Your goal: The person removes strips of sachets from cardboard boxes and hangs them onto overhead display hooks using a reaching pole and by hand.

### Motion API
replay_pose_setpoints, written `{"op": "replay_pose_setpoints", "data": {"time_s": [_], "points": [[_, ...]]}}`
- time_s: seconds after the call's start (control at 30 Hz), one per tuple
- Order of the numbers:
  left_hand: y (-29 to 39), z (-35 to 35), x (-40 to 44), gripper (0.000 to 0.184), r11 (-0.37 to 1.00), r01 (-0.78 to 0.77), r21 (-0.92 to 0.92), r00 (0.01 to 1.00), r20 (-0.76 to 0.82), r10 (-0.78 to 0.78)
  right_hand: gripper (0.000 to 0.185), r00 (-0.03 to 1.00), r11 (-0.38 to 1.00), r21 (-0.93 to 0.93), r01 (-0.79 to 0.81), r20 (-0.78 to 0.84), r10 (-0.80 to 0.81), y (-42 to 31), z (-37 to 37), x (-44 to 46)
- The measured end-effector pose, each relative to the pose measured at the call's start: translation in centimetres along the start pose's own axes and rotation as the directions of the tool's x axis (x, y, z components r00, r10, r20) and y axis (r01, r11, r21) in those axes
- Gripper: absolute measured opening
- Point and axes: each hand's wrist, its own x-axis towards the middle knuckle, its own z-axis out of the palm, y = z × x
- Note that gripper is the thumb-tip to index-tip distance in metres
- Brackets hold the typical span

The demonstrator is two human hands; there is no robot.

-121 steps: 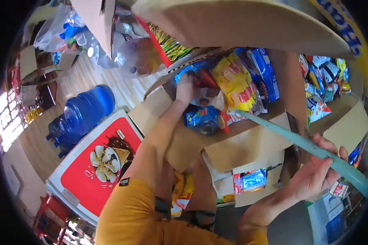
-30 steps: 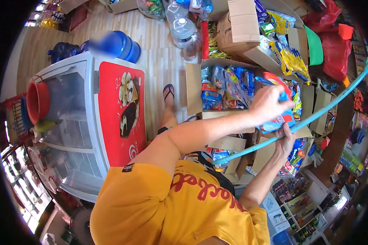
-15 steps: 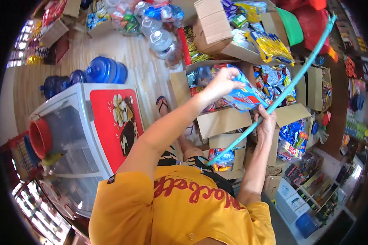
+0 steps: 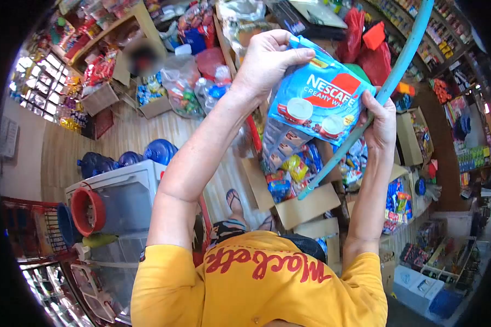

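Observation:
A blue Nescafe Creamy White coffee pack is raised in front of me, its printed front facing up. My left hand pinches its upper left corner between thumb and fingers. At its right edge, my right hand grips the pack with the thumb on the front. A long teal pole runs diagonally through that same hand, its lower end over the cartons. Below the pack hangs or lies a strip of sachets; whether it joins the pack I cannot tell.
An open carton of colourful packets is below my hands. More cartons stand to the right. Blue water jugs and a white freezer-like cabinet with a red basin are at left. Stocked shelves line the upper right.
The coffee pack has come up from over the carton, closer to me, and its front is now turned into view. Both hands and the pole rose with it. My view has tilted upward.

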Motion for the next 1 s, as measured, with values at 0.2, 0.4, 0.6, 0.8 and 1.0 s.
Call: {"op": "replay_pose_setpoints", "data": {"time_s": [0.2,0.4,0.6,0.8,1.0], "points": [[6.9,-4.8,-0.6,0.011,0.995,-0.099,0.002,0.992,-0.074,0.099,0.018,0.987,0.994,-0.002,0.108,0.116,-0.107,-1.9,8.1,3.0],[11.7,-10.9,-4.6,0.011,0.979,-0.180,-0.095,0.975,-0.145,0.166,0.014,0.964,0.992,0.100,0.079,0.245,-0.101,-1.1,17.0,4.2],[15.2,-18.4,-9.6,0.010,0.941,-0.165,0.295,0.892,-0.361,0.270,0.019,0.914,0.997,0.050,0.056,0.399,-0.072,1.8,25.9,6.2],[4.9,-32.2,-18.5,0.024,0.969,0.220,0.111,0.719,-0.690,-0.084,0.020,0.860,0.998,0.056,-0.001,0.510,-0.028,5.2,33.1,6.5],[-11.0,-34.6,-25.4,0.083,0.368,0.426,-0.826,0.420,-0.180,-0.889,0.024,0.783,0.995,0.095,-0.013,0.621,-0.049,5.5,35.9,6.9]]}}
